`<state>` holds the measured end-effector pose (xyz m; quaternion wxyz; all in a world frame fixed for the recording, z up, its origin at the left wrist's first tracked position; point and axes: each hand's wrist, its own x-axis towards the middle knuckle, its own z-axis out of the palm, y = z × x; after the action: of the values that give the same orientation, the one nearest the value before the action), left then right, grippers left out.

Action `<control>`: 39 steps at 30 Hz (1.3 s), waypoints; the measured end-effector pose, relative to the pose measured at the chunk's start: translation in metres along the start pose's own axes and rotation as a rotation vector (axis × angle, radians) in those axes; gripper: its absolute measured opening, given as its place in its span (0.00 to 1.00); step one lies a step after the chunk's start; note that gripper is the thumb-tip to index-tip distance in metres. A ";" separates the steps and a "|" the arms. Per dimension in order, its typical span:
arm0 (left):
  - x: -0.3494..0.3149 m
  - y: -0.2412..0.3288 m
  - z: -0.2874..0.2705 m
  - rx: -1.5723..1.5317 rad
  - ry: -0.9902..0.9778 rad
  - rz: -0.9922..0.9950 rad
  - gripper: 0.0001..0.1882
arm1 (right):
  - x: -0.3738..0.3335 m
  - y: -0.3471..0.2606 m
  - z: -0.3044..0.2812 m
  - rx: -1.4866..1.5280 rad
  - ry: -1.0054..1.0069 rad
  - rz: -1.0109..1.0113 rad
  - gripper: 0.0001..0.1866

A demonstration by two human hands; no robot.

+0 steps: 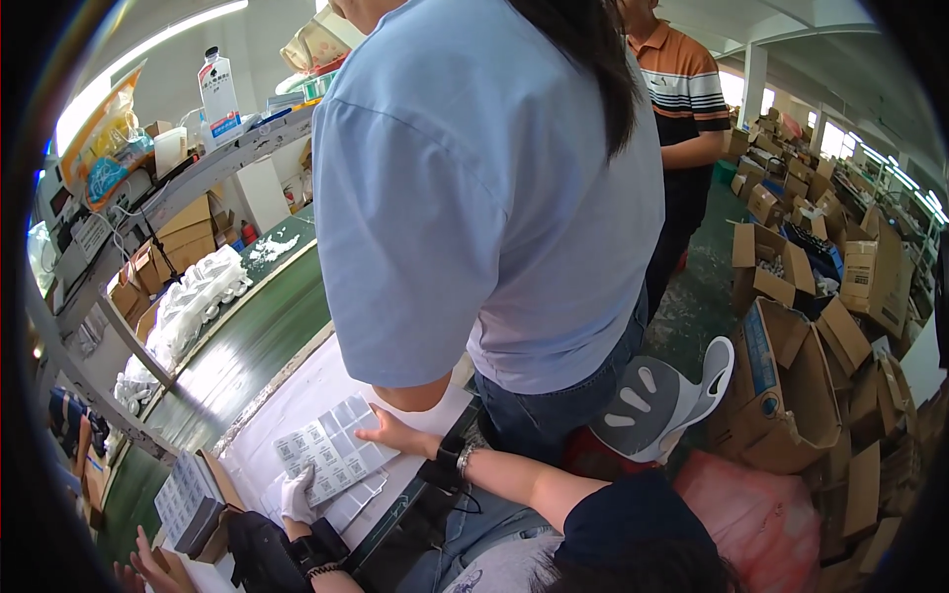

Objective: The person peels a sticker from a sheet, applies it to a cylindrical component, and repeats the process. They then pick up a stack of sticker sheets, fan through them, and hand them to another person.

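Note:
A sheet of labels (331, 457), pale grey with printed squares in a grid, lies tilted over the white-topped table. My left hand (297, 496), in a white glove, grips its near left edge with the thumb on top. At its right side my bare right hand (395, 433) pinches the edge; the fingers beneath are hidden. Another similar sheet (358, 502) shows partly under it. Both my wrists wear black bands. Left of my gloved hand, a stack of label sheets (186, 501) stands in an open carton.
A person in a light blue shirt (494, 198) stands close in front. Another person's hand (148, 568) shows at lower left. A green conveyor belt (217, 371) runs beyond the table, beside a metal shelf frame (198, 183). A grey stool seat (643, 410) and open cartons (781, 395) are right.

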<state>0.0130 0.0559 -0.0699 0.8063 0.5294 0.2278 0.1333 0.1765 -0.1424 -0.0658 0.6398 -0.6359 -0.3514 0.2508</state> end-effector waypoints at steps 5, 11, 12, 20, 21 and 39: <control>0.005 -0.004 -0.008 -0.022 -0.014 -0.019 0.13 | 0.010 0.018 0.003 0.138 -0.025 -0.101 0.41; 0.003 -0.003 -0.008 -0.002 -0.011 -0.022 0.13 | 0.011 0.022 0.004 0.080 -0.002 -0.140 0.38; 0.002 -0.003 -0.007 -0.007 -0.005 -0.015 0.13 | 0.010 0.022 0.005 0.036 0.037 -0.192 0.37; 0.003 -0.003 -0.005 -0.003 0.000 -0.006 0.12 | 0.011 0.027 0.003 0.060 0.001 -0.086 0.37; 0.003 -0.002 -0.006 -0.001 0.001 -0.005 0.12 | 0.010 0.026 0.004 0.037 0.004 -0.050 0.37; 0.006 -0.006 -0.009 0.012 0.011 -0.030 0.12 | 0.025 0.057 0.006 0.051 0.017 -0.186 0.38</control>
<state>0.0130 0.0632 -0.0799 0.8038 0.5298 0.2410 0.1230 0.1949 -0.1154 -0.1192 0.6794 -0.5861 -0.3969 0.1935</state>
